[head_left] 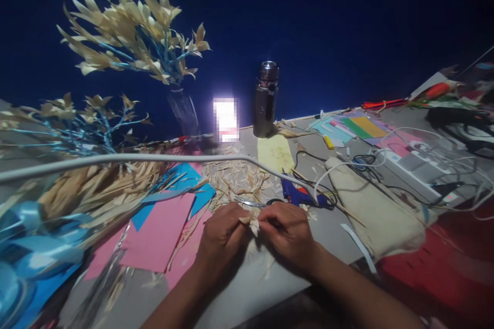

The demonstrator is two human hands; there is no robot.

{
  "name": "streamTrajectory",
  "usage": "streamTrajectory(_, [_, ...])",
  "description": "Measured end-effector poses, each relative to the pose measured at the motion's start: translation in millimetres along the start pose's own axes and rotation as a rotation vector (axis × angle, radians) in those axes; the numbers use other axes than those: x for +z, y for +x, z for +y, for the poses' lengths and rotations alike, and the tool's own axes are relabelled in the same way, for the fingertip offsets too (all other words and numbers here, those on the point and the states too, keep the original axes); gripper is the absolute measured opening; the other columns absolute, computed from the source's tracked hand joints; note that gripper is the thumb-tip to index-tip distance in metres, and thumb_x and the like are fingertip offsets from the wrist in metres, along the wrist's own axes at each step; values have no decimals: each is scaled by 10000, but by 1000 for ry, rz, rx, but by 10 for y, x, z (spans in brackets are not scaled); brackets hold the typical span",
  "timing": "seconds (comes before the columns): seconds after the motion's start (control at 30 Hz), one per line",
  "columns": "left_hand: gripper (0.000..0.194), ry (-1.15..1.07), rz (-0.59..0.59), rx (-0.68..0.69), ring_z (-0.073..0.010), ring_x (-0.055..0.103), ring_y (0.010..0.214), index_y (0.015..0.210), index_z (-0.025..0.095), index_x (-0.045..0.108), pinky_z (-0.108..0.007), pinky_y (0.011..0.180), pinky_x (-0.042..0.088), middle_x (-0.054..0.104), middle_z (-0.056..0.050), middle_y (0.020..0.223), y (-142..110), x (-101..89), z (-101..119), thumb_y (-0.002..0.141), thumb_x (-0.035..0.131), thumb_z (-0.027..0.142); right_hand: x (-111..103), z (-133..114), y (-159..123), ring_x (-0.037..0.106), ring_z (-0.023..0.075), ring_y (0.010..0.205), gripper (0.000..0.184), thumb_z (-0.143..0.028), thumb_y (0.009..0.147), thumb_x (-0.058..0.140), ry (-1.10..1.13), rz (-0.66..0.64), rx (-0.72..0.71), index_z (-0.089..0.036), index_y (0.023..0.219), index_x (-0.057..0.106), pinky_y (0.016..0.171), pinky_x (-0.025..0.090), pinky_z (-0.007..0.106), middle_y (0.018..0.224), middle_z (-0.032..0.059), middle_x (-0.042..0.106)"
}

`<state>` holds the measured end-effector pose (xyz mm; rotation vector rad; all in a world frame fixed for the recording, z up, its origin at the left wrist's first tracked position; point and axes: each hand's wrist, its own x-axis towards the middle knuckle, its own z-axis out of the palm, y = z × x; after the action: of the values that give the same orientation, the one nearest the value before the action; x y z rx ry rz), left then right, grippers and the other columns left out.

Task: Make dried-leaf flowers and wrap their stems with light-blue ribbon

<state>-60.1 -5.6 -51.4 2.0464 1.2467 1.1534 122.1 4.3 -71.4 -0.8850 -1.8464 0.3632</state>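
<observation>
Dark blue backs the gray table (285, 282). At lower centre, the flower (253, 223) lies between left hand (223, 232) and right hand (292, 231), pinched narrowly by fingertips of both (neither is clearly nearer), its longest petal pointing down the frame, scissors (249, 202) just beyond.

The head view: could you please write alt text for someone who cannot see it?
A left hand and right hand hold a small pale petalled piece over a cluttered table with scissors, pink sheets, a dark bottle and pale-leaved branches.
</observation>
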Motion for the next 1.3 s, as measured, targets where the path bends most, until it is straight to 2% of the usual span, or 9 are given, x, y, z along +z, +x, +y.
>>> streamTrajectory(0.33, [273, 14, -92, 33, -162, 586, 709, 702, 213, 628, -278, 673, 426, 647, -9, 724, 21, -23, -90, 921, 509, 102, -33, 30, -1, 733, 181, 756, 131, -173, 975, 600, 61, -130, 37, -206, 940, 722, 723, 542, 274, 829, 51, 777])
streamTrajectory(0.5, [247, 39, -136, 7, -175, 585, 721, 715, 211, 615, -291, 683, 428, 642, -16, 730, 19, -33, -124, 922, 511, 126, -41, 22, -4, 731, 188, 759, 143, -173, 971, 584, 52, -145, 41, -206, 933, 718, 723, 535, 281, 827, 54, 774])
streamTrajectory(0.7, [225, -23, -85, -52, -156, 606, 708, 747, 215, 659, -272, 677, 436, 655, 8, 729, 10, 8, -87, 892, 537, 94, -33, 9, 12, 709, 175, 684, 139, -142, 939, 583, 10, -80, 3, -195, 877, 696, 664, 513, 266, 762, 45, 757])
streamTrajectory(0.8, [167, -82, -15, -72, -151, 614, 728, 794, 217, 687, -270, 698, 453, 673, 10, 774, 21, 12, -39, 877, 605, 97, -34, -3, 26, 701, 170, 661, 133, -147, 938, 590, -5, -23, 11, -198, 864, 688, 655, 512, 264, 747, 37, 751])
streamTrajectory(0.97, [186, -164, 96, 22, -154, 628, 784, 806, 230, 709, -262, 731, 482, 682, 3, 820, 31, 25, -26, 867, 629, 74, -31, -11, 33, 718, 172, 688, 147, -132, 953, 575, 1, -3, -3, -195, 882, 688, 671, 525, 261, 769, 43, 762])
streamTrajectory(1.07, [209, -171, 102, 47, -150, 630, 779, 801, 235, 703, -256, 732, 485, 684, 7, 815, 28, 39, -46, 872, 617, 59, -27, -4, 26, 726, 175, 710, 153, -125, 956, 567, 19, -8, -13, -200, 902, 689, 688, 533, 263, 792, 45, 771])
streamTrajectory(1.3, [220, -169, 27, 17, -147, 628, 772, 781, 225, 675, -261, 727, 479, 668, 5, 813, 26, 39, -47, 893, 576, 64, -39, 8, 15, 722, 166, 703, 140, -118, 941, 589, 55, -48, 16, -188, 905, 705, 689, 520, 249, 783, 41, 766])
